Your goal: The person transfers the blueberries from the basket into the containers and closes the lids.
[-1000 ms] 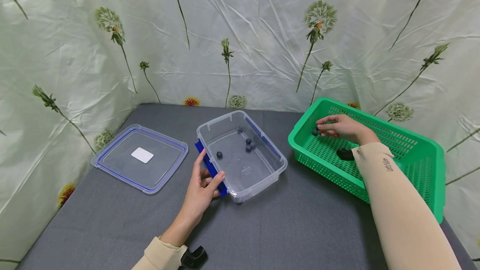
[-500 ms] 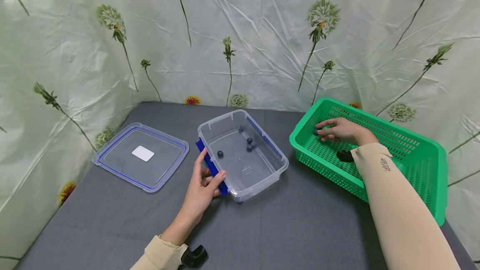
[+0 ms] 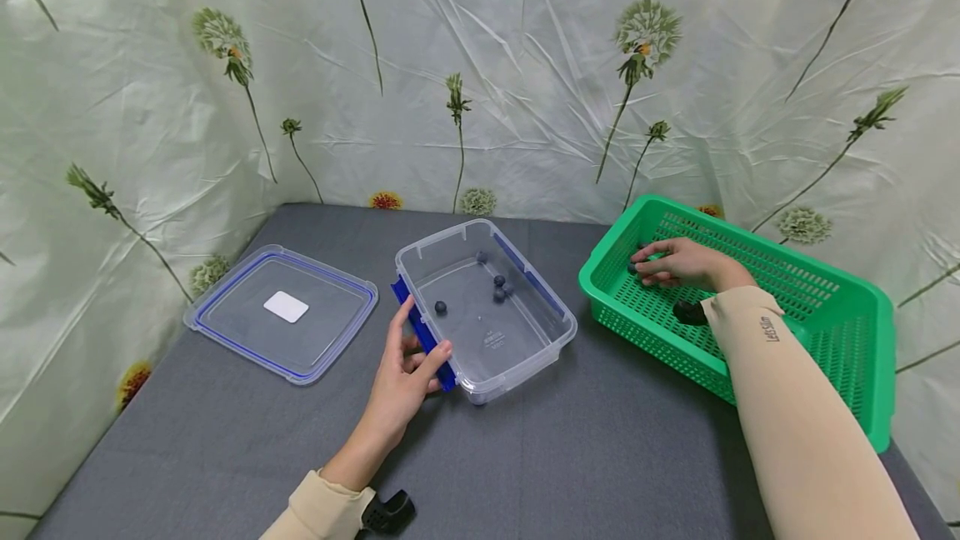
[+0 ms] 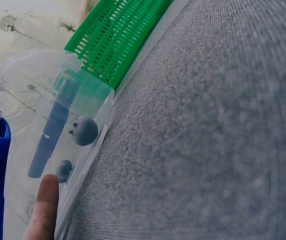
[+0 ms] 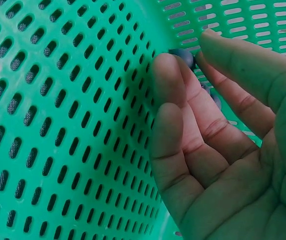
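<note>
In the head view, my left hand [image 3: 401,386] grips the near left side of a clear food container [image 3: 517,361] at its blue latch, thumb and fingers around that side. Several blueberries [image 3: 440,307] lie in the container. One index fingertip [image 4: 49,187] shows against the clear wall in the left wrist view. My right hand [image 3: 686,263] reaches into the green basket [image 3: 652,338], palm turned inward and fingers curled. At its fingertips it pinches a blueberry [image 5: 184,58], partly hidden by the fingers. Behind them another dark berry [image 5: 213,95] shows in part.
A clear lid [image 3: 232,315] with a blue seal and white label lies left of the container. Grey cloth [image 3: 517,465] covers the table. A floral curtain [image 3: 525,90] hangs behind it. Dark wrist devices [image 3: 388,513] sit at both sleeves.
My right hand has dipped slightly lower in the basket, its fingertips now at the berry. The left hand and container hold still; the view has shifted a little.
</note>
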